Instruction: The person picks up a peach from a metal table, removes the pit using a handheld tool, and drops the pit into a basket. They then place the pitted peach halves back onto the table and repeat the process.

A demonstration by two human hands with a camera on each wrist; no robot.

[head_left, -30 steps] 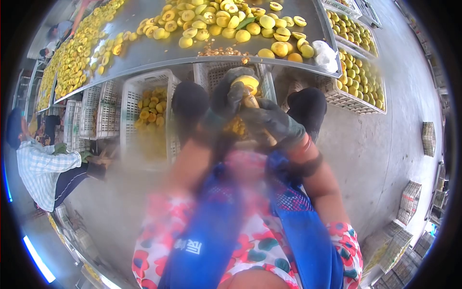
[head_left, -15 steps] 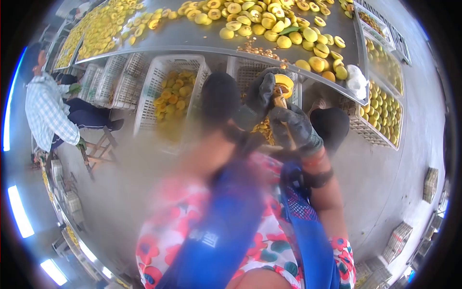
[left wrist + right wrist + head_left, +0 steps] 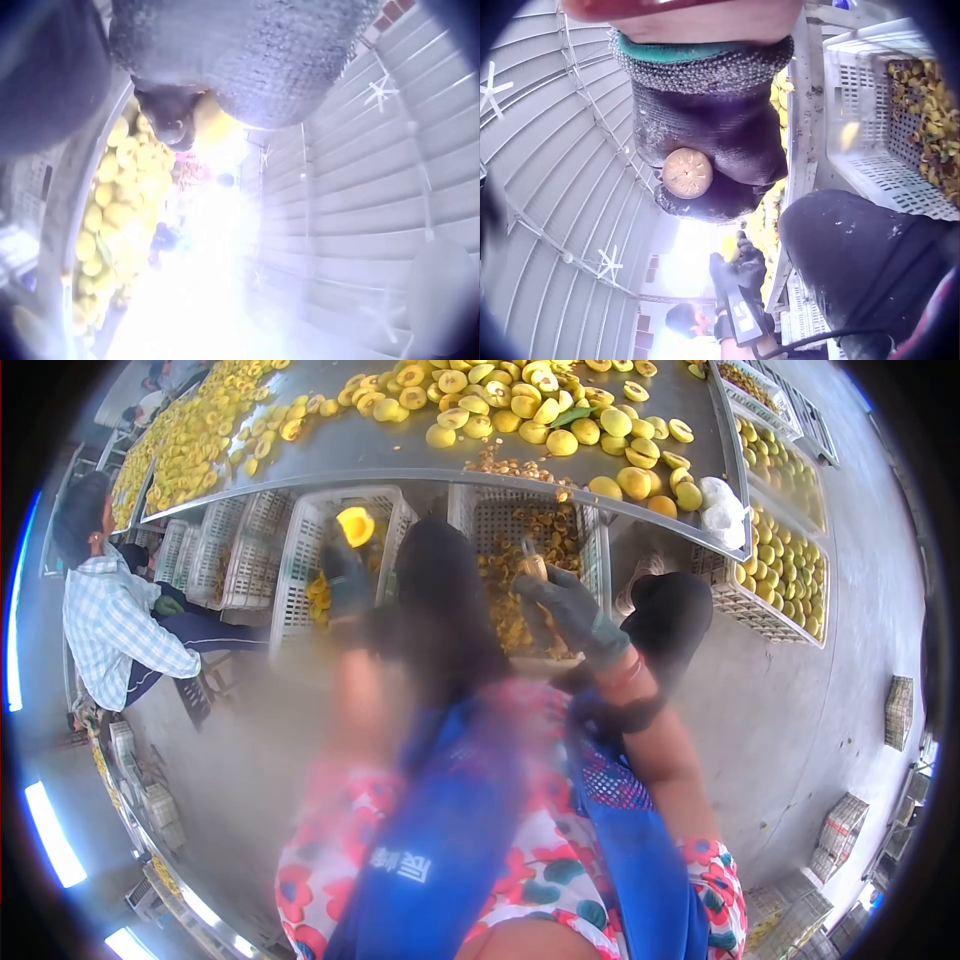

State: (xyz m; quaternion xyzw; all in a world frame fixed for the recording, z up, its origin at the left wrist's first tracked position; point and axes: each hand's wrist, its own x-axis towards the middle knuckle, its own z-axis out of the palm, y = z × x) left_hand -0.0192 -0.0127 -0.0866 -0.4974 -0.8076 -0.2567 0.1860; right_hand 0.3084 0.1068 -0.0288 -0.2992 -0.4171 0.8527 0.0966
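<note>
My gloved left hand (image 3: 348,580), blurred in the head view, holds a yellow peach half (image 3: 355,526) over the left white crate (image 3: 283,585). In the left wrist view the peach half (image 3: 217,124) shows beyond the large gloved fingers (image 3: 247,60). Between my knees, my gloved right hand (image 3: 572,608) grips a wooden-handled pitting tool (image 3: 535,567), its metal tip pointing up and away. The round butt of the handle (image 3: 687,173) sticks out of the fist in the right wrist view. Beneath is a crate (image 3: 603,550) with yellow-brown scraps.
A metal table (image 3: 330,450) ahead carries many peach halves, whole fruit, loose pits (image 3: 515,468) and a white plastic bag (image 3: 720,510). Crates of whole fruit (image 3: 775,575) stand at the right. Another person (image 3: 120,625) sits at the left. My dark-clad knees (image 3: 440,570) flank the scrap crate.
My hands were together at the peach half, the tool against it. My left hand has since swung left with the half, while the right stays over the scrap crate with the tool.
</note>
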